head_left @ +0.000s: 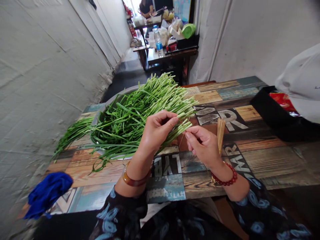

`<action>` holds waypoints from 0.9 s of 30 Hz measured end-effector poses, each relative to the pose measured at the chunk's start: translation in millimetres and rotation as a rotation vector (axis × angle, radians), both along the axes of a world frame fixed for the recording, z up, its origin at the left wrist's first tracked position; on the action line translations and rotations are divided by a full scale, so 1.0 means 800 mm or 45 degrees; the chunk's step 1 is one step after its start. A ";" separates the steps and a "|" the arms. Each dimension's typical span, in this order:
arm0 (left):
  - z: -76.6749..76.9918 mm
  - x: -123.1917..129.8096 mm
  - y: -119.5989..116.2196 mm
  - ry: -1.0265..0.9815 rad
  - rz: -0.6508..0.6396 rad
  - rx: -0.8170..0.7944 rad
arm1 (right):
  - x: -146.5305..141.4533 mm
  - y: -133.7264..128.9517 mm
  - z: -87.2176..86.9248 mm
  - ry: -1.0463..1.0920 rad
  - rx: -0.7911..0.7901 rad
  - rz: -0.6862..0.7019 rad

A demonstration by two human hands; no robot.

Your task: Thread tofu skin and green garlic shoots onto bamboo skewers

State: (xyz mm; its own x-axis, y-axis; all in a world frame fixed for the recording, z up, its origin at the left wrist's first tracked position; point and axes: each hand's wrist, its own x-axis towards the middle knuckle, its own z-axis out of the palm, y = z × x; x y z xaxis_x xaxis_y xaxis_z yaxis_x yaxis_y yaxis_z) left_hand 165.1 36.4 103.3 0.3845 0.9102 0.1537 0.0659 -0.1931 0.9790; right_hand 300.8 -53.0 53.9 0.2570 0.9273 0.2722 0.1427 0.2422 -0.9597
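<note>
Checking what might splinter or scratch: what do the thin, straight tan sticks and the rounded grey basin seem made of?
Thin tan sticks: likely bamboo or wood, matte, from their straw colour. Rounded grey basin: perhaps metal, possibly plastic; its rim looks smooth.

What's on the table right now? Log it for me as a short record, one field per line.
Left hand: pinching green stalks near their pale ends
Right hand: fingertips together by the stalk ends; grip unclear
Basin: heaped with stalks, some over its rim
Thin sticks: bundled, partly hidden by the right hand
Blue cloth: crumpled, near left of the table
White cap: far right
</note>
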 end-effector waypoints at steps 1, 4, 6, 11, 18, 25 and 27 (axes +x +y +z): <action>0.000 0.000 0.000 0.000 -0.003 0.010 | 0.000 0.000 0.001 0.002 -0.001 0.005; -0.002 0.000 0.000 -0.003 -0.001 0.043 | 0.001 0.001 0.003 0.016 -0.005 0.012; -0.002 -0.001 0.000 0.000 0.002 0.058 | 0.002 0.002 0.003 0.020 -0.007 0.013; -0.002 -0.002 -0.002 -0.006 0.004 0.045 | 0.002 0.004 0.002 0.014 -0.013 0.022; 0.000 -0.004 -0.001 -0.035 0.015 0.008 | 0.002 0.004 0.002 -0.011 -0.004 0.017; -0.003 -0.006 0.000 -0.037 0.004 0.061 | 0.002 0.002 0.004 -0.030 0.004 0.007; -0.005 -0.006 0.001 -0.027 0.011 0.120 | 0.002 0.001 0.003 -0.037 -0.003 0.004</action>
